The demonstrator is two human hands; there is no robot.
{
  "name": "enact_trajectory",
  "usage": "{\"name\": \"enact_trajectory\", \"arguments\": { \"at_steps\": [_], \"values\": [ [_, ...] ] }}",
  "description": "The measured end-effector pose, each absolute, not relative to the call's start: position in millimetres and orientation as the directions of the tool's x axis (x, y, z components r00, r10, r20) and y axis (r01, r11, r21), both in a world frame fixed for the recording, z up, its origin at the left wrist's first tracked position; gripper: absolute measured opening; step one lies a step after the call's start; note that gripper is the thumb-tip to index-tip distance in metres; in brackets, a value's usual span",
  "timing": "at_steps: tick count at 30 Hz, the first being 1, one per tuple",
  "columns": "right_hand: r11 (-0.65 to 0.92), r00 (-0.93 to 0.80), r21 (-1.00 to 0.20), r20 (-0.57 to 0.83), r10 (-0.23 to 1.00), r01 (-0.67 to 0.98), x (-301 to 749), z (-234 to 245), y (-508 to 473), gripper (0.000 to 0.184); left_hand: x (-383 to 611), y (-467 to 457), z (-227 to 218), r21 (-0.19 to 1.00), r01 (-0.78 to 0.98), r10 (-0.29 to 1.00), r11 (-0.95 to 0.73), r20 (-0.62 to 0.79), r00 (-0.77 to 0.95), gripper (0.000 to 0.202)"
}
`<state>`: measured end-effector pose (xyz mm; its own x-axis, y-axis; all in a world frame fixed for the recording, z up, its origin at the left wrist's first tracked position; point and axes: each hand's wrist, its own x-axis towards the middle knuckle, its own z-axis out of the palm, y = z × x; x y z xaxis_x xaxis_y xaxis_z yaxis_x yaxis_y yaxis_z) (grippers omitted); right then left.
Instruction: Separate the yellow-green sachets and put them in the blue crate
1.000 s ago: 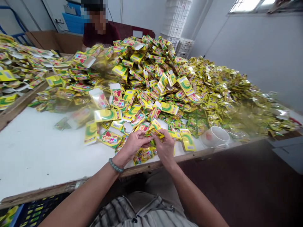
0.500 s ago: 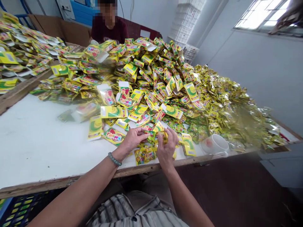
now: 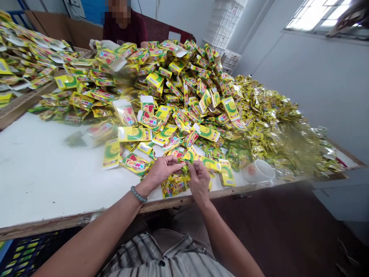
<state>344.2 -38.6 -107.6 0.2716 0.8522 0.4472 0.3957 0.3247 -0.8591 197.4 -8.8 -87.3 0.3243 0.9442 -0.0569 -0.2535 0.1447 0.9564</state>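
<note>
My left hand (image 3: 164, 171) is closed in a pinch on a small green candy packet (image 3: 185, 168) near the table's front edge. My right hand (image 3: 200, 181) pinches the other side of that packet, fingertips close to the left thumb. Fingers partly cover the packet. Just under my hands lie several small yellow packets (image 3: 173, 187) on the white table top. Flat yellow-green printed cartons (image 3: 135, 163) lie beyond and to the left of my hands, and another carton (image 3: 227, 173) rests to the right.
A tall heap of cartons (image 3: 178, 67) fills the table's far side. Shiny yellow packets (image 3: 265, 111) are piled at right. A clear cup (image 3: 258, 172) lies near the front edge. Across the table sits a person (image 3: 125, 27) with a white-gloved hand (image 3: 105, 45). A wooden divider (image 3: 29, 96) stands left.
My right hand's fingers have come in from spread to a pinch beside my left hand's fingertips. The other person's gloved hand now shows more clearly over the heap. The view has shifted slightly.
</note>
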Motion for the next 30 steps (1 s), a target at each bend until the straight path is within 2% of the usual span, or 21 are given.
{"name": "enact_trajectory", "arguments": {
  "at_steps": [6, 10, 14, 16, 21, 25, 30],
  "values": [
    [0.266, 0.329, -0.961, 0.275, 0.903, 0.073, 347, -110, -33, 0.032, 194, -6, -91, 0.901, -0.355, 0.917, 0.250, -0.103, 0.386, 0.035],
    [0.271, 0.300, -0.960, 0.281, 0.912, 0.076, 346, -110, -29, 0.034, 192, -8, -86, 0.933, -0.309, 0.934, 0.185, -0.069, 0.351, 0.033],
    [0.176, 0.263, -0.984, 0.169, 0.950, -0.002, 346, -111, -28, 0.036, 194, -10, -86, 0.961, -0.259, 0.929, 0.093, 0.010, 0.371, 0.034],
    [0.169, 0.235, -0.986, 0.167, 0.958, 0.012, 346, -113, -27, 0.036, 196, -9, -90, 0.966, -0.250, 0.932, 0.068, 0.028, 0.362, 0.035],
    [0.291, 0.203, -0.936, 0.330, 0.922, 0.199, 345, -115, -28, 0.029, 197, -9, -94, 0.964, -0.258, 0.946, 0.068, 0.020, 0.324, 0.034],
    [0.328, 0.188, -0.917, 0.371, 0.909, 0.226, 342, -114, -30, 0.020, 197, -11, -89, 0.964, -0.261, 0.947, 0.060, 0.027, 0.320, 0.032],
    [0.315, 0.213, -0.889, 0.397, 0.893, 0.333, 342, -116, -32, 0.020, 197, -11, -88, 0.964, -0.258, 0.963, 0.057, 0.014, 0.267, 0.044]
  ]
}}
